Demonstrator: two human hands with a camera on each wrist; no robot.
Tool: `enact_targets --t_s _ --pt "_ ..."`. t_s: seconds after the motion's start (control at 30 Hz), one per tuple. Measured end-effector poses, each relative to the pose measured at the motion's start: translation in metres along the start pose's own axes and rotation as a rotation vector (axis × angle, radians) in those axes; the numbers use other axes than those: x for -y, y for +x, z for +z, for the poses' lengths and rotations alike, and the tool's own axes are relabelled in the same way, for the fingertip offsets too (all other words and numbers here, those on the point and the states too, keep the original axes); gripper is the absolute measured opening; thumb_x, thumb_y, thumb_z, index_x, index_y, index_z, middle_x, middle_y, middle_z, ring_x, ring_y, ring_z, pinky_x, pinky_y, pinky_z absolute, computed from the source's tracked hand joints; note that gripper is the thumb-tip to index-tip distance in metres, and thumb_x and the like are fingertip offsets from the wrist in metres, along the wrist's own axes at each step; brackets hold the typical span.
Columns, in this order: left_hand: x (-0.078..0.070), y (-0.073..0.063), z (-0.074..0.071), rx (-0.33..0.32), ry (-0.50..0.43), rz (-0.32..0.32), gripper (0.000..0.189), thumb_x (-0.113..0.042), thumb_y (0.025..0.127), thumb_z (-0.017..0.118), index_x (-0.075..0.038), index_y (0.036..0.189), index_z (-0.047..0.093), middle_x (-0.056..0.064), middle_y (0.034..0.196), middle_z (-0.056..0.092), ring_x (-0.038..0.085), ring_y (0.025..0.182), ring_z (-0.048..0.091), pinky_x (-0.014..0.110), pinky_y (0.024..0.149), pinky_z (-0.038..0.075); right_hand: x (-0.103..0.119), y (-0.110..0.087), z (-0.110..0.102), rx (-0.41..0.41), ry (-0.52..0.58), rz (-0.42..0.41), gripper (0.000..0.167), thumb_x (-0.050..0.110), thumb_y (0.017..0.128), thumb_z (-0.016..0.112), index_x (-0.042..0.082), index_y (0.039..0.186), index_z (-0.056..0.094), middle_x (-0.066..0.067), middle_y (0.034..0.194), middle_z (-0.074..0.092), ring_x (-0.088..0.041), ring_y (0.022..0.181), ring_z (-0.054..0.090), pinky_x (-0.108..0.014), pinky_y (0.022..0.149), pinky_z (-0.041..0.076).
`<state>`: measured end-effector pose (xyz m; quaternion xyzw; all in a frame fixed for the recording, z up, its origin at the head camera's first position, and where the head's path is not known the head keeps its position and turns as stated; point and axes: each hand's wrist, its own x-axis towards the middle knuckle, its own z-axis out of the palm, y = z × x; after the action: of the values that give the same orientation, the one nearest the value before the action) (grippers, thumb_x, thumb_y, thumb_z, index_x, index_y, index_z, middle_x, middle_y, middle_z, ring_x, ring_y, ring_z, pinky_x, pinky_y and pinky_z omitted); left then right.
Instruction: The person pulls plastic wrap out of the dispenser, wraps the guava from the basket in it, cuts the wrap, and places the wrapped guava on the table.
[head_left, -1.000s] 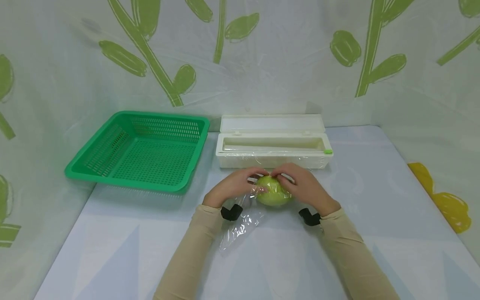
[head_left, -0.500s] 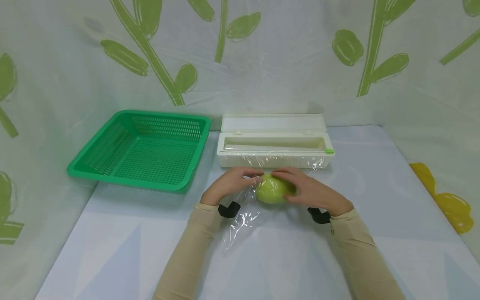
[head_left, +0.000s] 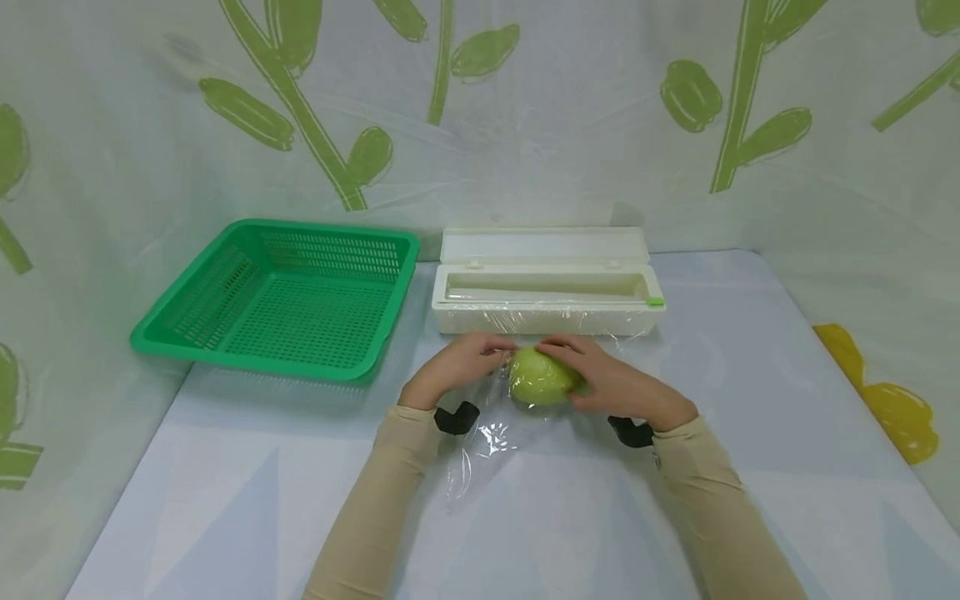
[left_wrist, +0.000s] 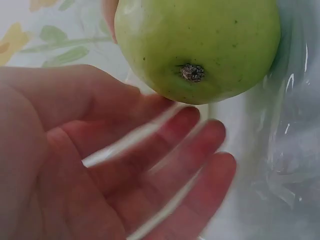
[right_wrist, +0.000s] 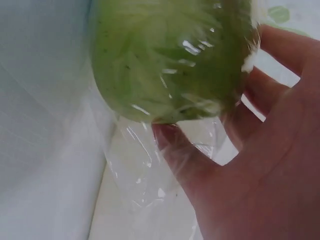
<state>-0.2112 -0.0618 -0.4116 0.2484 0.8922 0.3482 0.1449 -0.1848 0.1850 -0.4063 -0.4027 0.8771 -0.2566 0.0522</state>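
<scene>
A round green fruit (head_left: pixel 540 379) with a brown blossom end lies in front of the white box in the head view, partly wrapped in clear cling film (right_wrist: pixel 145 160). My right hand (head_left: pixel 618 379) grips its right side, thumb and fingers spread around it over the film. My left hand (head_left: pixel 457 367) is at the left of the fruit, fingers loosely extended; in the left wrist view their tips lie right beside the fruit's bare lower edge. Loose film (head_left: pixel 487 442) trails from the fruit toward the front left, under the left wrist.
Behind the hands stands a white cling film box (head_left: pixel 547 321) with its lid raised and film hanging over its front. To the left is a green perforated basket (head_left: pixel 367 375). A patterned curtain (head_left: pixel 555 125) backs the pale table (head_left: pixel 765 375).
My right hand has shifted from the fruit's top to its right side, thumb lower. My left hand has drawn slightly left, away from the fruit's top. The fruit has turned a little.
</scene>
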Motion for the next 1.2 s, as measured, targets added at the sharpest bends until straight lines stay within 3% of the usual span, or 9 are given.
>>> enact_targets --t_s 0.33,0.43,0.53,0.63,0.73,0.87,0.97,1.03,1.2 --pt "0.003 0.0 -0.002 0.03 0.049 0.01 0.022 -0.007 0.085 0.045 -0.01 0.091 0.066 0.004 0.069 0.058 0.01 0.057 0.048 0.024 0.055 0.039 0.002 0.001 0.0 -0.006 -0.044 -0.007 0.076 -0.001 0.067 0.061 0.012 0.137 0.034 -0.008 0.135 0.031 -0.024 0.122 0.029 -0.04 0.093 0.035" --pt "0.003 -0.002 -0.003 0.051 0.052 -0.013 0.023 -0.005 0.086 0.044 -0.009 0.095 0.066 0.006 0.07 0.059 0.01 0.056 0.049 0.024 0.054 0.04 0.003 0.002 0.001 -0.029 -0.063 -0.02 0.076 -0.001 0.065 0.063 0.011 0.135 0.037 -0.009 0.133 0.033 -0.025 0.12 0.032 -0.04 0.092 0.036" --pt "0.002 -0.004 -0.003 0.055 0.054 -0.043 0.026 -0.007 0.088 0.045 -0.01 0.104 0.065 0.003 0.082 0.061 0.011 0.063 0.054 0.025 0.059 0.043 0.004 0.003 0.003 -0.052 -0.074 -0.022 0.075 0.001 0.065 0.068 0.01 0.134 0.039 -0.009 0.131 0.035 -0.026 0.118 0.034 -0.041 0.091 0.037" --pt "-0.001 -0.005 -0.005 0.021 0.057 -0.066 0.026 -0.01 0.088 0.045 -0.011 0.106 0.064 -0.001 0.089 0.061 0.012 0.068 0.056 0.026 0.066 0.043 0.004 0.004 0.004 -0.068 -0.087 -0.016 0.075 0.005 0.065 0.073 0.01 0.132 0.04 -0.01 0.13 0.036 -0.027 0.118 0.035 -0.043 0.091 0.037" --pt "-0.006 -0.007 -0.008 -0.067 0.034 -0.105 0.024 -0.015 0.089 0.044 -0.012 0.101 0.064 0.0 0.088 0.06 0.012 0.069 0.055 0.028 0.067 0.043 0.004 0.005 0.005 -0.069 -0.104 0.005 0.075 0.009 0.065 0.075 0.012 0.132 0.04 -0.007 0.13 0.037 -0.025 0.118 0.034 -0.042 0.092 0.036" --pt "-0.013 -0.008 -0.01 -0.163 -0.036 -0.16 0.033 -0.037 0.092 0.043 -0.011 0.092 0.063 0.004 0.082 0.06 0.014 0.07 0.055 0.03 0.064 0.044 0.003 0.005 0.005 -0.062 -0.104 0.019 0.075 0.009 0.065 0.075 0.013 0.132 0.04 -0.006 0.131 0.036 -0.024 0.119 0.033 -0.041 0.094 0.035" --pt "-0.015 -0.007 -0.008 -0.153 -0.048 -0.188 0.053 -0.057 0.087 0.039 -0.011 0.086 0.064 0.002 0.078 0.061 0.014 0.067 0.055 0.031 0.061 0.044 0.004 0.004 0.005 -0.075 -0.097 0.006 0.076 0.009 0.065 0.077 0.012 0.131 0.041 -0.007 0.131 0.036 -0.026 0.119 0.034 -0.042 0.093 0.035" --pt "-0.014 -0.005 -0.005 -0.131 -0.043 -0.192 0.057 -0.062 0.085 0.038 -0.012 0.083 0.065 0.002 0.076 0.061 0.014 0.065 0.054 0.031 0.059 0.043 0.004 0.004 0.005 -0.086 -0.093 -0.011 0.076 0.008 0.064 0.077 0.01 0.131 0.041 -0.008 0.13 0.037 -0.026 0.118 0.034 -0.043 0.093 0.035" --pt "-0.012 -0.003 0.0 -0.115 -0.018 -0.126 0.037 -0.042 0.088 0.049 -0.01 0.076 0.062 0.0 0.067 0.058 0.012 0.061 0.051 0.027 0.054 0.041 0.002 0.005 0.008 -0.093 -0.097 -0.031 0.076 0.009 0.064 0.078 0.01 0.131 0.041 -0.007 0.13 0.037 -0.025 0.118 0.034 -0.041 0.092 0.036"
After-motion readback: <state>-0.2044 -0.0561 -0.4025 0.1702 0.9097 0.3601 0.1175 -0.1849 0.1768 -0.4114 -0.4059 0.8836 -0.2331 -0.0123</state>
